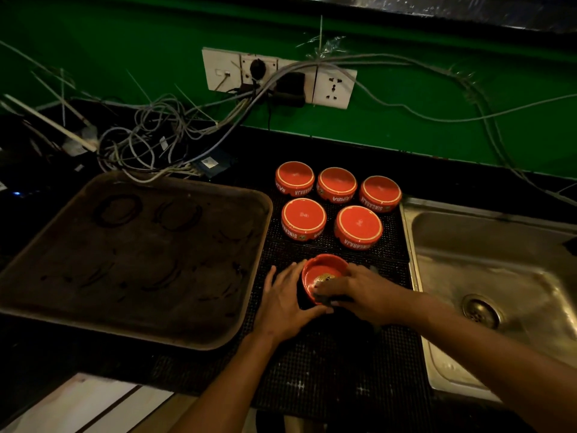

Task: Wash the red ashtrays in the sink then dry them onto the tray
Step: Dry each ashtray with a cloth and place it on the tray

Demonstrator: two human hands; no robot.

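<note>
Red ashtrays: five [335, 201] rest upside down on the black mat [327, 364] just beyond the hands, round, glossy, white-rimmed with white lettering; a sixth ashtray [315, 271] sits upright between the hands, a gold emblem inside; the left hand [285, 303] curls round its side; the right hand [359, 292] presses a dark sponge [331, 300] into it, fingers curled.

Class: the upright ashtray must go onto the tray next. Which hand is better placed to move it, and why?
Left. The left hand cups the upright ashtray on the tray side; the right hand wipes inside it.
</note>
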